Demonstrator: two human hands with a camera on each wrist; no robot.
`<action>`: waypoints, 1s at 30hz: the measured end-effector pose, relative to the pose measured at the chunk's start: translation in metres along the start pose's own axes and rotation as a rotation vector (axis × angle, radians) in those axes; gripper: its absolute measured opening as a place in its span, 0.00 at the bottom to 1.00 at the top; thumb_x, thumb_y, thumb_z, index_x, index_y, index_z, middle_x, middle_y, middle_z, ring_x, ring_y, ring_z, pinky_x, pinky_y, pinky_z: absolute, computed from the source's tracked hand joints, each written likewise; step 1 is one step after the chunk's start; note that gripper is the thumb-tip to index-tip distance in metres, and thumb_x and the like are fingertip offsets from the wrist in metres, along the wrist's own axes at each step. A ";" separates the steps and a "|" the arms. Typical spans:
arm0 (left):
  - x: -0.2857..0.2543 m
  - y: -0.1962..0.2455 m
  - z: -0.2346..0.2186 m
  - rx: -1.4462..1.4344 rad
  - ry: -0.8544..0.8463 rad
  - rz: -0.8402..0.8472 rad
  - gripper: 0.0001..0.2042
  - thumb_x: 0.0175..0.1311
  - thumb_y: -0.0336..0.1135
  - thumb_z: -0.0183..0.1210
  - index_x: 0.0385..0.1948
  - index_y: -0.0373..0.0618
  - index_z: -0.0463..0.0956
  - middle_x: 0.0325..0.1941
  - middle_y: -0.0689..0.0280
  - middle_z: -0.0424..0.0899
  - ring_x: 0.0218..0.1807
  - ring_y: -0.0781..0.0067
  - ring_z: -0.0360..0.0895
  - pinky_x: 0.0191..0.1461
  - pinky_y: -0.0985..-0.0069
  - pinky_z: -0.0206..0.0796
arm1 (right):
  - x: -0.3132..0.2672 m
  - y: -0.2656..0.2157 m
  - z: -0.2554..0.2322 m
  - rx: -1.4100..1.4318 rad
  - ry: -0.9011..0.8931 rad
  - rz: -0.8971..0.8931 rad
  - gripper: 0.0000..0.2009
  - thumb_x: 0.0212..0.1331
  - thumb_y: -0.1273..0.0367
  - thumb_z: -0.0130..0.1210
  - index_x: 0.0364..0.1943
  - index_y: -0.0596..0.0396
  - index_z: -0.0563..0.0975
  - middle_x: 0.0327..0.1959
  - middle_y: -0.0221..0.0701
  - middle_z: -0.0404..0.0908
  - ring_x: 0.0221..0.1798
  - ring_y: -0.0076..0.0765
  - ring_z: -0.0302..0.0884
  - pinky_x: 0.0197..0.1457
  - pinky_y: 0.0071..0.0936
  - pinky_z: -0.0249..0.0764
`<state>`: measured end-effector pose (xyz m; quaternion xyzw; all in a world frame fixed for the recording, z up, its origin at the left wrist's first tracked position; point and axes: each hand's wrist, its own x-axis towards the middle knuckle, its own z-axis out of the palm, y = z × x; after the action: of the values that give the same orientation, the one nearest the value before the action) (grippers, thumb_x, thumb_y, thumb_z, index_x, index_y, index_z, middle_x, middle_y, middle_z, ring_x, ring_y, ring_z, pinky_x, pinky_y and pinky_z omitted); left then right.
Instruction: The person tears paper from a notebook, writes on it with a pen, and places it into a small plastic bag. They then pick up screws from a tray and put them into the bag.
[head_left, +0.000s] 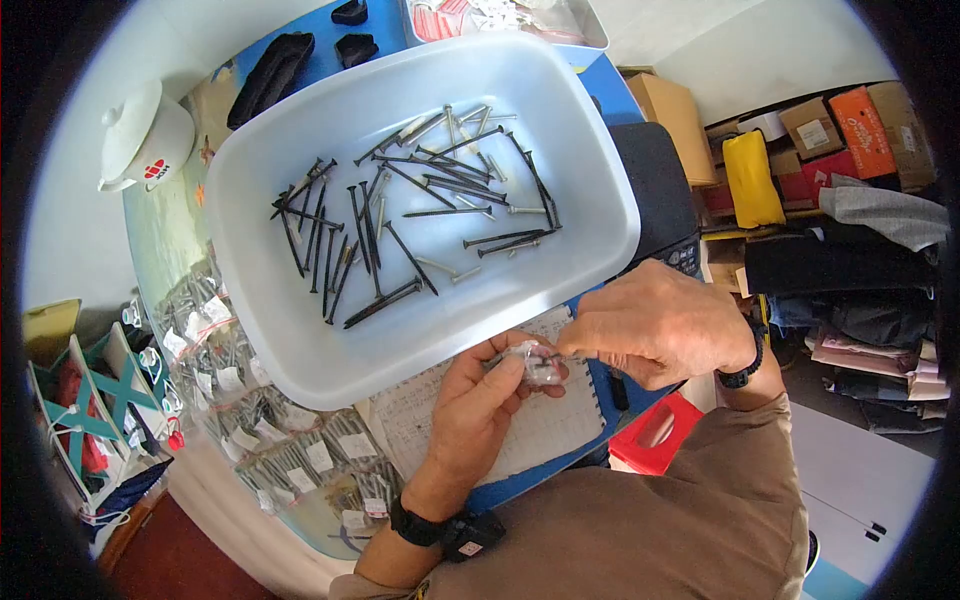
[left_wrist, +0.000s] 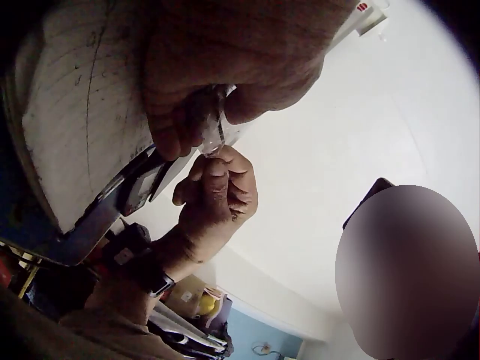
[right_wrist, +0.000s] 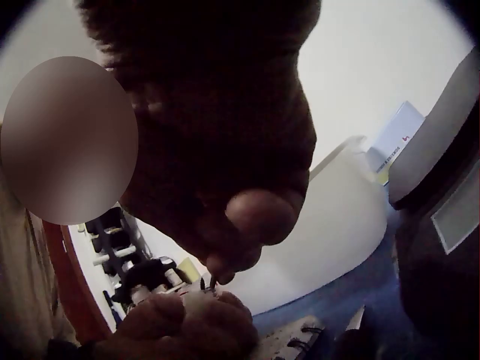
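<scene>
A small crinkled clear plastic bag [head_left: 541,366] with dark bits inside is gripped between the thumb and fingers of my left hand [head_left: 478,405]. My right hand [head_left: 655,325] meets it from the right, its thumb and fingers pinching the bag's edge. The left wrist view shows the bag [left_wrist: 213,135] between both hands. Thin dark tips [right_wrist: 212,283] stand just under my right fingertips in the right wrist view; whether those fingers also hold one is unclear. Behind the hands, a pale plastic tub [head_left: 420,345] holds many black and silver screws [head_left: 455,165].
A handwritten spiral notebook [head_left: 550,430] lies under the hands. Left of it are many labelled bags of screws [head_left: 320,457]. A dark machine [head_left: 655,170] stands right of the tub, a red container [head_left: 657,432] lower right. Black trays [head_left: 272,78] and a white box [head_left: 595,30] sit beyond.
</scene>
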<state>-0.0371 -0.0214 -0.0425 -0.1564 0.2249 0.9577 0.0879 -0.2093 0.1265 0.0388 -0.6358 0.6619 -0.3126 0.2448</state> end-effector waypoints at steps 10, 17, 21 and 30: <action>-0.001 -0.001 0.002 -0.006 0.021 -0.010 0.17 0.76 0.40 0.49 0.55 0.34 0.70 0.49 0.56 0.81 0.50 0.67 0.79 0.58 0.66 0.72 | 0.002 -0.007 -0.001 -0.044 0.053 0.059 0.16 0.47 0.80 0.58 0.43 0.56 0.79 0.29 0.34 0.78 0.31 0.46 0.80 0.30 0.38 0.74; 0.000 -0.002 0.002 0.041 0.023 -0.004 0.18 0.77 0.40 0.48 0.56 0.34 0.69 0.50 0.55 0.82 0.49 0.67 0.80 0.57 0.66 0.72 | 0.003 -0.008 0.003 0.046 0.210 0.026 0.14 0.49 0.81 0.60 0.41 0.57 0.79 0.29 0.34 0.78 0.30 0.44 0.80 0.29 0.36 0.75; 0.000 -0.001 0.002 0.027 0.019 -0.003 0.18 0.77 0.40 0.49 0.56 0.35 0.70 0.49 0.55 0.82 0.49 0.67 0.80 0.57 0.66 0.72 | -0.001 -0.004 0.009 -0.038 0.183 0.027 0.13 0.49 0.81 0.60 0.41 0.57 0.79 0.29 0.34 0.78 0.29 0.44 0.80 0.28 0.36 0.75; 0.000 -0.004 0.000 0.031 0.022 -0.022 0.18 0.77 0.39 0.48 0.57 0.34 0.69 0.52 0.55 0.80 0.50 0.66 0.79 0.58 0.66 0.72 | -0.003 -0.003 0.012 0.002 0.158 0.019 0.13 0.49 0.79 0.62 0.42 0.59 0.79 0.27 0.34 0.76 0.28 0.43 0.79 0.27 0.36 0.75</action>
<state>-0.0359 -0.0185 -0.0442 -0.1678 0.2390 0.9513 0.0983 -0.1983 0.1286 0.0331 -0.6026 0.6850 -0.3599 0.1953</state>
